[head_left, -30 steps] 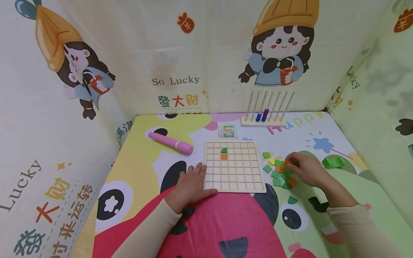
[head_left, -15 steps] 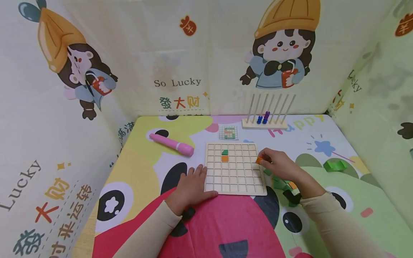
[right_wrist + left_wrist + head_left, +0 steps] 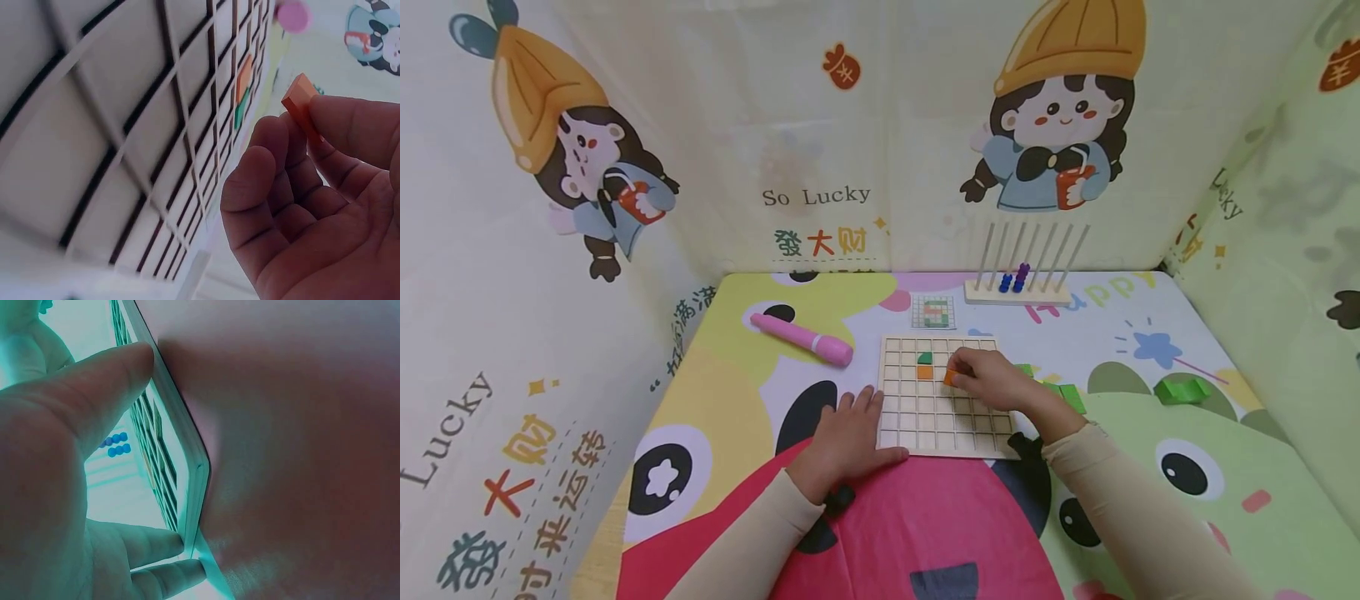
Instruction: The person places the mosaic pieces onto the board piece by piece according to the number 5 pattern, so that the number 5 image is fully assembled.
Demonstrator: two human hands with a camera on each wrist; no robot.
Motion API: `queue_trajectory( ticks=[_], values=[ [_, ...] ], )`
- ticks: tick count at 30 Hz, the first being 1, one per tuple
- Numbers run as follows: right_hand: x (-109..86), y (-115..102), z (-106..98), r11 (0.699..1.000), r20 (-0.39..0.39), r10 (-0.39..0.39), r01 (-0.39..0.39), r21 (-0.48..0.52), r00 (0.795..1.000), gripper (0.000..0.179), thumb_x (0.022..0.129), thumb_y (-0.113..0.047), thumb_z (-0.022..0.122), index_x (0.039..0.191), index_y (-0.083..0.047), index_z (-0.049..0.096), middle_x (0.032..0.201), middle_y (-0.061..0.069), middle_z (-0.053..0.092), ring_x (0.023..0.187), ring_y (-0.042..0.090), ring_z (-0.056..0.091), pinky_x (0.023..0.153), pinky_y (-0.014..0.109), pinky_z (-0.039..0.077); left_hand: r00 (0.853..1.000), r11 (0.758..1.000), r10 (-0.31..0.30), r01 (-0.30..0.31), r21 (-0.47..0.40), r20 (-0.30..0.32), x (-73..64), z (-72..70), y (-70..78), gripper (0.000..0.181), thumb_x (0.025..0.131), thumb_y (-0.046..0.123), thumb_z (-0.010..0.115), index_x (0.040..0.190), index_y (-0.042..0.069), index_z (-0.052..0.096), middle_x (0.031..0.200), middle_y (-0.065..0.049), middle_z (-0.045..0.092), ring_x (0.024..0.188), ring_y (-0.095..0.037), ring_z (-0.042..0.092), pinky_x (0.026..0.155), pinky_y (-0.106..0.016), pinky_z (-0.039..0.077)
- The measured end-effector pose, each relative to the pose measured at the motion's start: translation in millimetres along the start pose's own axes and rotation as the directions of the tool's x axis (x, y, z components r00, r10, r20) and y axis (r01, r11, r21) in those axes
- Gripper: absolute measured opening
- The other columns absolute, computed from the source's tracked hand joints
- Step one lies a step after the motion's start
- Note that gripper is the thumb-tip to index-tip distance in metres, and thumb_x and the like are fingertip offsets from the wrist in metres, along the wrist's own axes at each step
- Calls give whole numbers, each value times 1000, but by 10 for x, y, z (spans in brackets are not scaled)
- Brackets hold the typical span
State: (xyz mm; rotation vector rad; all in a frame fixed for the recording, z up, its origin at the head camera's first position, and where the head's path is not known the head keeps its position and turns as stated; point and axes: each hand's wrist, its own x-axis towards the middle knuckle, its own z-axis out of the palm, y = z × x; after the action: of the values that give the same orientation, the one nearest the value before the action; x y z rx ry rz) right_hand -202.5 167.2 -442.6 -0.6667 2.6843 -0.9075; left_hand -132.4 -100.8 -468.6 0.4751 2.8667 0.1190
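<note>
Got grid board [image 3: 908, 427] under right hand [image 3: 991, 380], with green tile [image 3: 925, 357] and orange square [image 3: 924, 372] in cells left of fingertips, pinching loose orange tile [image 3: 301, 101], touching board edge with straight-fingered left hand [image 3: 846, 435].

Held tile [image 3: 301, 99]: orange, thin; tilted, pinched in right hand [image 3: 988, 379], above board | board [image 3: 898, 422]: pale wood, gridded, lying flat; left hand [image 3: 847, 433] touching its near-left corner edges | set tile [image 3: 925, 372]: orange, square, in cell | green tile [image 3: 925, 358]: one side curved, in adjoining cell beyond
</note>
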Motion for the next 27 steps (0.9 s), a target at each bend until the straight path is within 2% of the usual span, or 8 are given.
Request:
queue_trajectory(
  ticks=[6,15,22,27],
  values=[
    [148,-75,113,1000,24,0,0,-12,1000,6,103,-16,63,107,-12,64,95,0,67,86,17,57,80,37,49,1000,1000,7,-7,3,4,3,19,13,105,84,75,65,160,9,38,163,-12,40,143,-36,42,104,-60,45],
    [343,-164,222,995,38,-50,53,-85,998,7,99,-12,65,105,-10,68,91,0,67,83,17,58,80,37,50,1000,1000,0,0,19,-4,3,13,2,105,85,76,64,161,10,37,164,-12,40,144,-36,42,104,-59,45],
    [376,-169,293,990,38,-50,54,-133,998,5,98,-12,66,95,-12,69,84,-2,65,80,17,56,79,37,48,1000,1000,3,-2,22,-9,13,37,2,105,85,77,63,161,10,37,164,-11,39,144,-36,42,104,-60,44],
    [378,-190,289,987,32,-42,46,-151,999,5,99,-13,65,96,-10,68,84,0,65,80,18,57,79,38,49,1000,1000,-10,10,16,-1,14,25,13,105,85,76,64,161,10,36,164,-11,39,145,-36,41,106,-61,44]
  ],
)
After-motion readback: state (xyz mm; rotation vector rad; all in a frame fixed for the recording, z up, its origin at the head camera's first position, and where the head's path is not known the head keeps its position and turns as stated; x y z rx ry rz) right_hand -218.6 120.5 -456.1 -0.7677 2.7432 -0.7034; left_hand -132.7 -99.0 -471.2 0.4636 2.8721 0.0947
